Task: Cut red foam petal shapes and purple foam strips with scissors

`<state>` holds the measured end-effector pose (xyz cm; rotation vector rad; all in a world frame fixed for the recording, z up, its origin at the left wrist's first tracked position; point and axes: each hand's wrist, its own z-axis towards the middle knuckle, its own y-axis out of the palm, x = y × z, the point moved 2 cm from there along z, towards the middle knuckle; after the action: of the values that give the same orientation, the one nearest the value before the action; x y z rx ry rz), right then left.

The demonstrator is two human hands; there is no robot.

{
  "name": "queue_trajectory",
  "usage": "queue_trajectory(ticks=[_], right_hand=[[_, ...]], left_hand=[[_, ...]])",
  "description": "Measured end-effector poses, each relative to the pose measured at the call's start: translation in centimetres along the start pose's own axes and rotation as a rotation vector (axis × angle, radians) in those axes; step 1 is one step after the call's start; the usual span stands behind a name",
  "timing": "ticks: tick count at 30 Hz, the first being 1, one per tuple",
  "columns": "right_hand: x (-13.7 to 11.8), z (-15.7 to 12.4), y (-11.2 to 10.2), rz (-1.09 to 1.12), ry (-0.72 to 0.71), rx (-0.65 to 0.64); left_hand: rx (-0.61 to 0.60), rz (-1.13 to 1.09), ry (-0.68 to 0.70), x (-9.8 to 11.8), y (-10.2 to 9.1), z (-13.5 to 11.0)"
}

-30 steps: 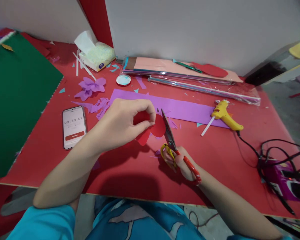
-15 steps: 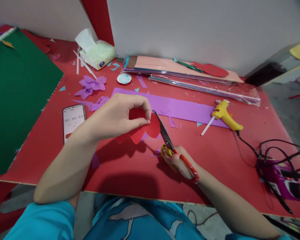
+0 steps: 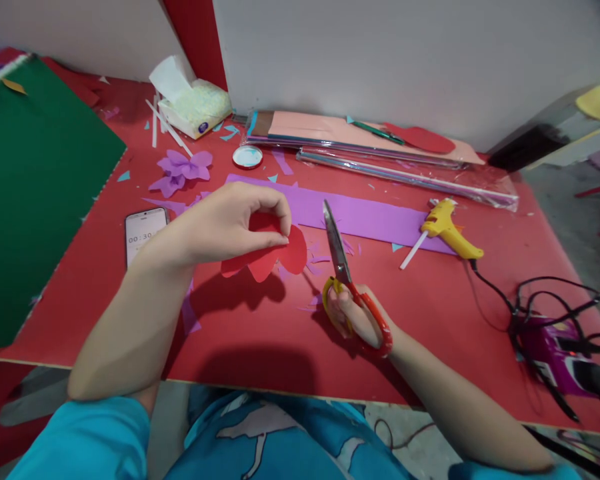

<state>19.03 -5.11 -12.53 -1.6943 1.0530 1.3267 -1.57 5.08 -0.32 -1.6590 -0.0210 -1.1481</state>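
Note:
My left hand (image 3: pixel 245 223) pinches a red paper cutout (image 3: pixel 296 252) with rounded, petal-like edges, held above the red table. Part of the cutout is hidden behind my fingers. In my right hand (image 3: pixel 357 317) is a pair of scissors (image 3: pixel 337 247) with one red and one yellow handle loop. Their blades look closed and point up and away from me, to the right of the cutout and apart from it. Beneath and beyond both hands lies a long purple paper strip (image 3: pixel 370 217), with small purple scraps (image 3: pixel 320 259) near the cutout.
A yellow glue gun (image 3: pixel 447 230) lies at right, wired toward a purple power strip (image 3: pixel 555 353). Behind are plastic-wrapped paper packs (image 3: pixel 320 130). At left are a phone (image 3: pixel 143 230), purple paper flowers (image 3: pixel 185 167), a tissue pack (image 3: pixel 197 107) and a green board (image 3: pixel 45 193).
The scissors have moved right, away from the red cutout, and turned more upright. My left hand, still pinching the cutout, has shifted slightly left.

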Motion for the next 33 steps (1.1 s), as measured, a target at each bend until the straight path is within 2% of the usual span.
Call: queue_trajectory(ticks=[4,6,8,11,16,23,26,33], right_hand=[[0.0,0.4,0.3,0.329,0.009,0.028],[-0.2,0.5,0.3,0.419,0.018,0.016],[-0.7,0.4,0.2,0.422,0.038,0.015],[-1.5,0.2,0.0,0.294,0.093,0.101],[-1.8,0.2,-0.2,0.173,0.084,0.295],[-0.9,0.4,-0.9,0.024,-0.007,0.547],[-0.7,0.5,-1.0,0.022,-0.046,0.583],[-0.5,0.4,-1.0,0.061,-0.057,0.589]], left_hand=[[-0.091,0.022,0.056,0.8,1.1,0.3],[-0.150,-0.001,0.109,1.2,2.2,0.4],[-0.206,-0.030,0.160,1.5,3.5,0.6],[-0.226,-0.036,0.170,1.6,5.4,0.9],[-0.134,-0.108,0.113,1.1,6.5,1.3],[0.024,-0.234,-0.148,-0.3,6.1,1.9],[0.059,-0.260,-0.194,-0.5,6.1,2.0],[0.071,-0.276,-0.200,-0.2,6.1,1.9]])
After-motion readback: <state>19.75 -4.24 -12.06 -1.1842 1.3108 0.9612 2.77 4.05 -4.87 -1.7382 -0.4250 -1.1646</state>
